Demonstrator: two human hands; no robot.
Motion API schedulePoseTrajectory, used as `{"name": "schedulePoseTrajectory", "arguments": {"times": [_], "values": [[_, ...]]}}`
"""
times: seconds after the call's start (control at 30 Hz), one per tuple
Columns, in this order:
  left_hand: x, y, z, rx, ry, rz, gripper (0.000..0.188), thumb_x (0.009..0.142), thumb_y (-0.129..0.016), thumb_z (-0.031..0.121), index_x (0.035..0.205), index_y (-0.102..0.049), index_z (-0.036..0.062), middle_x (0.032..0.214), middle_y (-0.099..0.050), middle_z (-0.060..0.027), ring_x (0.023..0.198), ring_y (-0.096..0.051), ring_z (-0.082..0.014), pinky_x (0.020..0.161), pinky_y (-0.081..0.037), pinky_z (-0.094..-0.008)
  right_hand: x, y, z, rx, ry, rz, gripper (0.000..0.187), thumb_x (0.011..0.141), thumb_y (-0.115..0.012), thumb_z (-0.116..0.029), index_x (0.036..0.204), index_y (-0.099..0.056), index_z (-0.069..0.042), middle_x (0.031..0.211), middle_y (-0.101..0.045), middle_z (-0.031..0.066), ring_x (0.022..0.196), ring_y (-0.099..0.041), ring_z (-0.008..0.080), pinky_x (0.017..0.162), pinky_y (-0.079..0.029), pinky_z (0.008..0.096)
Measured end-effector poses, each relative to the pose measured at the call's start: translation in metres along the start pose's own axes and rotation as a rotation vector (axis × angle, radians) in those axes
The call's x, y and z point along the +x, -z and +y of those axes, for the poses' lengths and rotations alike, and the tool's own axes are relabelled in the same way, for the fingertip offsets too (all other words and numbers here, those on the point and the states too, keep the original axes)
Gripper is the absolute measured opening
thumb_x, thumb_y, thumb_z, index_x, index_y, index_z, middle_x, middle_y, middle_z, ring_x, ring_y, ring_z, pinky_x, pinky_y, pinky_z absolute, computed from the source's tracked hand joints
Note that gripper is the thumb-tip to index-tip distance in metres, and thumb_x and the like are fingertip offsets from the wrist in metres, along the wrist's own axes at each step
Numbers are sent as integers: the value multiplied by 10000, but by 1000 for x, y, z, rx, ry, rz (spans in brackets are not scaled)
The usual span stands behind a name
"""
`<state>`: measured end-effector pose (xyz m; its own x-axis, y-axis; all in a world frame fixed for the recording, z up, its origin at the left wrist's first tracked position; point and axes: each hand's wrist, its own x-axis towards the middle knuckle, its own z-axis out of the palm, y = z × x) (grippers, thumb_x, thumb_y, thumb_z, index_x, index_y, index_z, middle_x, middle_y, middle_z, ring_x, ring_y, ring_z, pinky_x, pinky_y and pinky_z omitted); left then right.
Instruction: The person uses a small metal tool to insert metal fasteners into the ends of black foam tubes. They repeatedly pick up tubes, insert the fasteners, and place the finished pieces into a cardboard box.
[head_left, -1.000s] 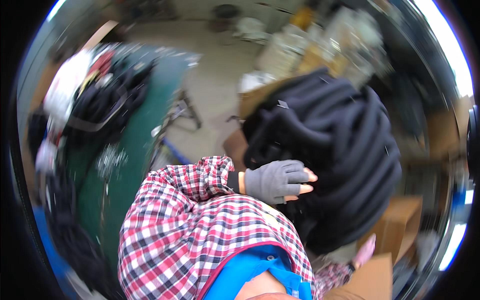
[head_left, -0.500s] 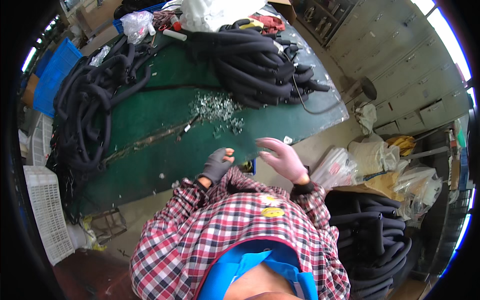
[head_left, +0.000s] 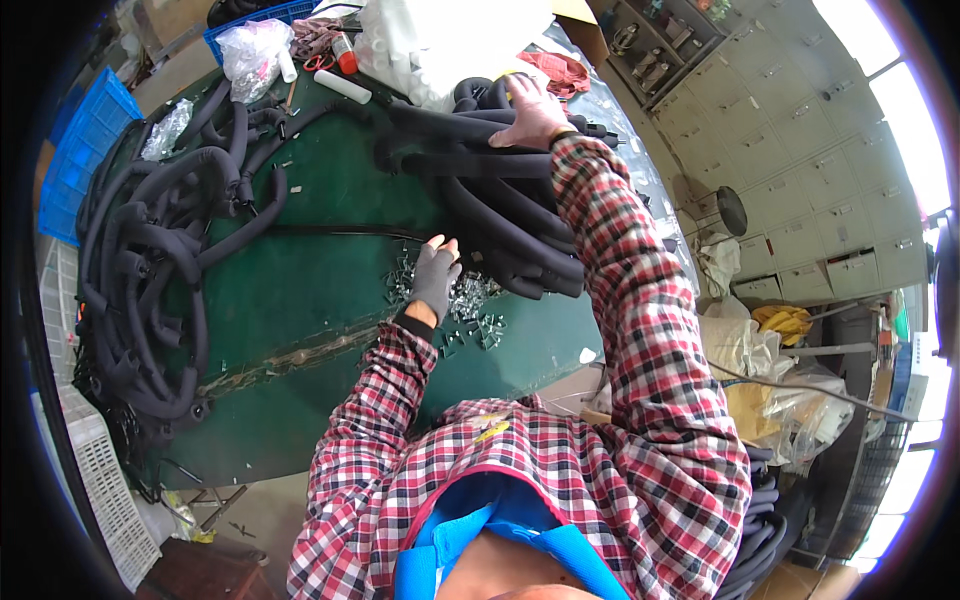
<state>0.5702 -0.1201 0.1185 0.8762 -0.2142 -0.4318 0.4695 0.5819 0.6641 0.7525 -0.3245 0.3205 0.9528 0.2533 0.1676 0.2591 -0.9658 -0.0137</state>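
Observation:
My right hand [head_left: 532, 112], in a pale pink glove, reaches to the far side of a heap of black foam tubes [head_left: 510, 215]. Its fingers are spread over the upper tubes, thumb apart. My left hand [head_left: 434, 276], in a dark grey glove with bare fingertips, is over a scattered pile of small shiny metal clips [head_left: 468, 300]. Its fingers are curled together at the end of a thin black strip [head_left: 340, 230] on the green table [head_left: 290, 340]; whatever is between them is hidden.
More black foam tubes [head_left: 150, 270] lie tangled at the left. Clear bags [head_left: 255, 55], a white tube [head_left: 342, 86] and a blue crate [head_left: 90, 150] are farther off. At the right, a thin cable [head_left: 800, 388] runs beside my sleeve. Grey cabinets [head_left: 800, 150] line that side.
Both hands have moved forward from near my body: the right onto the far foam tubes, the left to the clip pile. My body has leaned closer to the table.

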Motion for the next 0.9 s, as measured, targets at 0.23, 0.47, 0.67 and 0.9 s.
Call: {"name": "schedulePoseTrajectory", "arguments": {"times": [0.23, 0.47, 0.67, 0.9], "values": [[73, -52, -3, 224, 181, 175, 498, 857, -805, 450, 1177, -604, 124, 1128, -555, -17, 998, -514, -179, 928, -459, -405, 11, -8, 17, -144, 21, -327, 703, 643, -824, -463, 1192, -677, -48, 1182, -670, 177, 1121, -657, 345, 970, -532, 455], [80, -63, -8, -524, 53, -248, 278, 962, -688, 173, 1220, -615, 104, 1201, -631, -51, 1111, -608, -196, 1041, -500, -399, -57, 49, 7, 24, 87, -503, 701, 641, -830, -453, 1134, -642, 8, 1078, -676, 230, 978, -682, 366, 876, -550, 411], [93, -64, -52, -498, -125, -448, 409, 970, -683, 162, 1347, -570, 51, 1361, -607, -103, 1272, -572, -248, 1145, -447, -426, -88, 20, -3, 351, 11, -701, 891, 666, -878, -404, 1365, -498, -1, 1121, -681, 223, 1051, -672, 360, 937, -524, 408], [44, -159, 92, -472, -398, -621, 395, 1043, -517, 208, 1388, -542, 17, 1376, -583, -143, 1306, -538, -270, 1127, -436, -391, -121, 142, -27, 448, 156, -80, 770, 664, -875, -313, 1313, -567, -36, 1112, -683, 161, 1026, -662, 291, 943, -524, 390]]}}
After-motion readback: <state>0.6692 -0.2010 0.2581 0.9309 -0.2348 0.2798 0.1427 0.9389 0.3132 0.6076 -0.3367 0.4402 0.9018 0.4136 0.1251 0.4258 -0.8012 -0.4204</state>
